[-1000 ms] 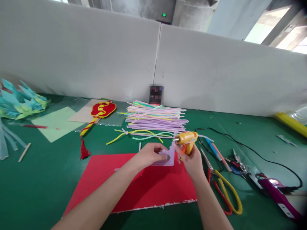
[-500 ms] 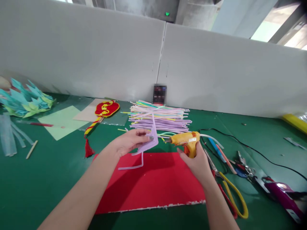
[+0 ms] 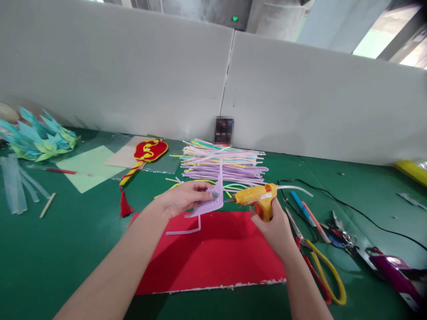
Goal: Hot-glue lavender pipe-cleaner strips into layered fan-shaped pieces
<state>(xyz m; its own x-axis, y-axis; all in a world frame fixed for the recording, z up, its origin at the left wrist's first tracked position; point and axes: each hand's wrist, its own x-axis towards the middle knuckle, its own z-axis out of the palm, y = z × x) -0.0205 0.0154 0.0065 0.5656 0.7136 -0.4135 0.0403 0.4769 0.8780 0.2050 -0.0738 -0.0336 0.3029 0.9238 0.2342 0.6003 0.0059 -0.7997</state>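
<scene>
While a flat red rectangular sheet with a ragged white near edge covers the middle of a green table, scissors with one red and one yellow handle lie to its right, near a glossy purple-handled tool. On the sheet rests a thin lilac strip bent at a corner. Above the sheet's far edge, the left hand pinches a lilac piece of nested, angular strips between thumb and fingers, one arm of it pointing up. The right hand is wrapped around the grip of a yellow glue gun with an orange trigger, its metal nozzle aimed left at the piece's corner; whether the two touch cannot be told. A pale translucent stick juts from the gun's rear.

To the right lie a bunch of keys, a blue pen-like stick, a coral one and a black cord. Beyond the hands sits a pile of pastel fuzzy strips, with a red-and-yellow fan-shaped ornament to its left, red tassel trailing. Teal and green paper leaves stand farther left. Behind everything rises a pale grey partition.
</scene>
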